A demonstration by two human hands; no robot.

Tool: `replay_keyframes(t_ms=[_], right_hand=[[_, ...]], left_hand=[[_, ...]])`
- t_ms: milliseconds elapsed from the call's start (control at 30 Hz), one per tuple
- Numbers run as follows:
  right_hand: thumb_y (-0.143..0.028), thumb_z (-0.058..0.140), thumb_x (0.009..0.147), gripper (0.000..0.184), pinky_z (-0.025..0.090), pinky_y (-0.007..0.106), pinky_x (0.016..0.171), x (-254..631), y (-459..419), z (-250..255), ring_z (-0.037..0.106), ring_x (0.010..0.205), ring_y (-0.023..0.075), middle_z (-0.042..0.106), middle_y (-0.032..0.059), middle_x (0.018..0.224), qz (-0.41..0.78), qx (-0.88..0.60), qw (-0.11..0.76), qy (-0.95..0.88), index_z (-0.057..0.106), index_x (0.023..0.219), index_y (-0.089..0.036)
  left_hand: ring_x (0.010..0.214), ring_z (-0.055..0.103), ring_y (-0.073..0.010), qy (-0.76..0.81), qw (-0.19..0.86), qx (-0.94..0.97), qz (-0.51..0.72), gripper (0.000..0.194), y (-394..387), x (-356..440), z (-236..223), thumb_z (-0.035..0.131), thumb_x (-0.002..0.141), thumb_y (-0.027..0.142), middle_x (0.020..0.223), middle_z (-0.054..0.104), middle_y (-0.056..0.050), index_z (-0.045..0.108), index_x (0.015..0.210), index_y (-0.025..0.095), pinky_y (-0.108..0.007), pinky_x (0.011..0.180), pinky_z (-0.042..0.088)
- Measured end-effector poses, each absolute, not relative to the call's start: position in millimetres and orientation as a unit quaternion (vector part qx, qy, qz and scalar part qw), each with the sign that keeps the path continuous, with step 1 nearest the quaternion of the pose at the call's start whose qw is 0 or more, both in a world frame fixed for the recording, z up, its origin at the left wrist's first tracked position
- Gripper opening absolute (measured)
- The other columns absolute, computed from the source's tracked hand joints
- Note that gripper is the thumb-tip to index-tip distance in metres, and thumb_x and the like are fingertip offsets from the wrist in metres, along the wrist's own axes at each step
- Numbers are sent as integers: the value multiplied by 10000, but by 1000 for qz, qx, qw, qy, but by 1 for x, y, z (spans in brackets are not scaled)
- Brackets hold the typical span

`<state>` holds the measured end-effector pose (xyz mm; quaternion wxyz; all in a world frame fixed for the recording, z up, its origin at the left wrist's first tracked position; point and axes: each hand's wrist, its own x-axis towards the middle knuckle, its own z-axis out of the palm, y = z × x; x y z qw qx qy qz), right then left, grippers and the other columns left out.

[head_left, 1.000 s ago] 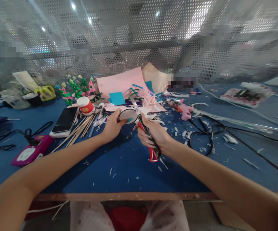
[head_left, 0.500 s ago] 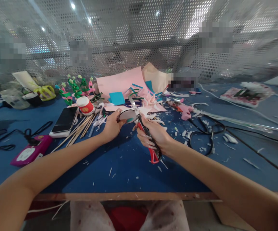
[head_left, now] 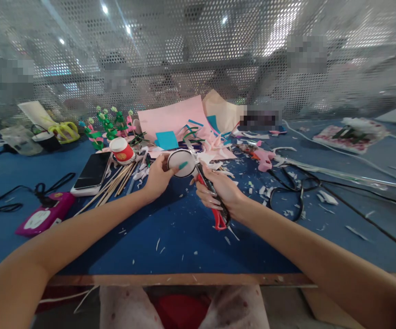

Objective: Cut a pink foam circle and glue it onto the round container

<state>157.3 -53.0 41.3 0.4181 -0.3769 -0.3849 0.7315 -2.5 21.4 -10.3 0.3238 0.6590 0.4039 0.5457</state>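
My left hand (head_left: 159, 177) grips a small round cup (head_left: 178, 171) by its left side, fingers behind and thumb over the rim. The cup is white inside with a dark edge, and its opening is turned towards me. A teal thumbnail shows against the white. In my right hand (head_left: 222, 187) is a pair of scissors (head_left: 220, 211) with red and black handles. Their metal blades point up and to the left, at the cup's right edge. Whether the blades touch the rim I cannot tell.
A red and white paper cup (head_left: 124, 151), a phone (head_left: 93, 171) and thin wooden sticks (head_left: 121, 180) lie to the left, near a purple box (head_left: 45, 214). Pink paper (head_left: 172, 119) stands behind. A pink glue gun (head_left: 265, 159), black cable (head_left: 301, 201) and paper scraps lie right.
My left hand has turned the cup so that its opening faces me more fully and more of the white inside shows. The right hand with the scissors has barely moved.
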Motion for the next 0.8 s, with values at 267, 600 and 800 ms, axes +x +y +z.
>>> replay_keyframes(t_ms=[267,600,800], right_hand=[[-506,333,953,486,191,143,196,157,-57,45,204,203,50,320,-80,301,737,-361,418,-390,447,608,-183],[-504,291,963,518,184,135,188,158,-55,47,195,206,46,319,-78,300,743,-377,407,-374,465,610,-168],[-419,213,996,528,188,136,186,158,-54,43,209,204,48,341,-70,315,745,-373,413,-369,479,621,-160]], left_hand=[[883,630,-165,378,386,647,538,297,18,1,-10,578,788,225,1099,602,-77,522,1077,187,-268,615,588],[762,638,-135,368,449,590,561,180,14,3,-6,633,718,196,875,646,-31,590,884,143,-256,641,596],[738,618,-132,373,424,620,545,156,11,2,-3,626,695,203,791,636,-4,604,839,145,-236,615,578]])
